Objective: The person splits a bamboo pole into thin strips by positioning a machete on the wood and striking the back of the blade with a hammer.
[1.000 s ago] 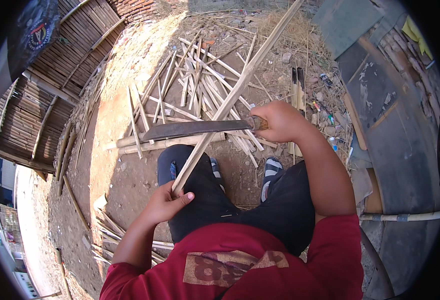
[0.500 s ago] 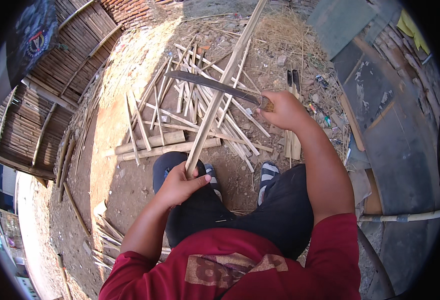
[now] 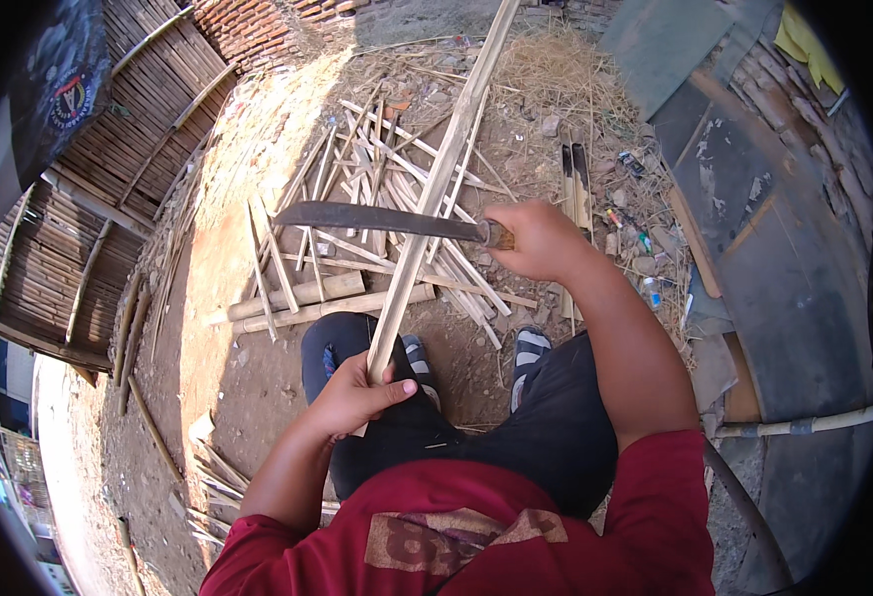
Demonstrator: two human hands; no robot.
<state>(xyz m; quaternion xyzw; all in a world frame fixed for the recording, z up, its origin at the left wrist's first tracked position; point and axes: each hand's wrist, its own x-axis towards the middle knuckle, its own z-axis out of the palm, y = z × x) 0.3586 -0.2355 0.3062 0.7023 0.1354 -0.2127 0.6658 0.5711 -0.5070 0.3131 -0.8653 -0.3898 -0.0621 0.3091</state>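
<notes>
A long, pale bamboo strip (image 3: 443, 159) slants up and away from my lap toward the top of the view. Its near end is gripped in my left hand (image 3: 359, 394), thumb laid along it, above my left thigh. My right hand (image 3: 536, 241) is closed round the wooden handle of a machete (image 3: 382, 218). The dark, slightly curved blade points left and crosses the strip around its middle, seemingly against it; I cannot tell whether the edge bites in. Part of the handle is hidden by my fingers.
Beyond my feet, many split bamboo sticks (image 3: 357, 179) lie heaped on the dirt. Two bamboo poles (image 3: 332, 304) rest in front of my left knee. More sticks (image 3: 220, 477) lie at lower left. Dark boards (image 3: 754, 248) stand on the right, a bamboo-slat structure (image 3: 148, 109) on the left.
The machete has come left and nearer to me along the strip, and its blade now lies more level. My left hand stays almost in place, holding the strip.
</notes>
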